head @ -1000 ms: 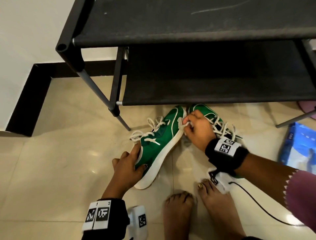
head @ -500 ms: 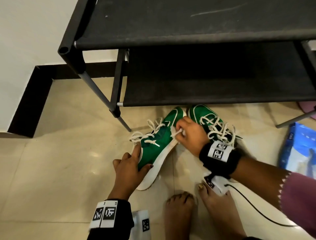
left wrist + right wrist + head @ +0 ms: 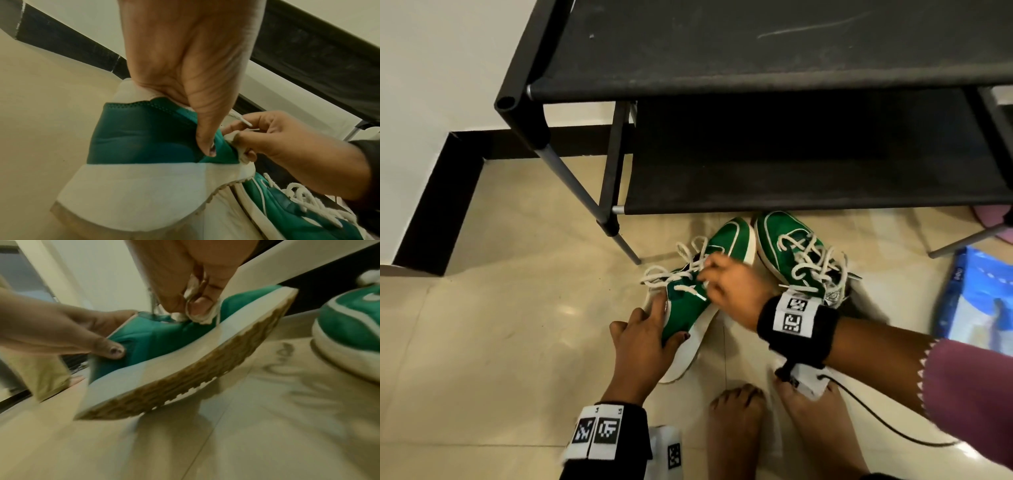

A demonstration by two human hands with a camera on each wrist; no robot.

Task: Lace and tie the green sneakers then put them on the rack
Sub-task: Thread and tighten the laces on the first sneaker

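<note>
1. the left shoe [image 3: 698,294] lies tipped on its side on the floor, just near the rack [image 3: 791,185], toe far, heel near.
2. the left hand [image 3: 643,339] grips the heel end, thumb on the green side.
3. the right hand [image 3: 736,291] pinches a white lace [image 3: 236,142] by the middle of the shoe (this hand is nearer the lace holes).
4. the other shoe [image 3: 798,260] sits just right of it, laces loose.
5. a second ago the right hand was up by the toe; now it has slid nearer, along the shoe.
</note>
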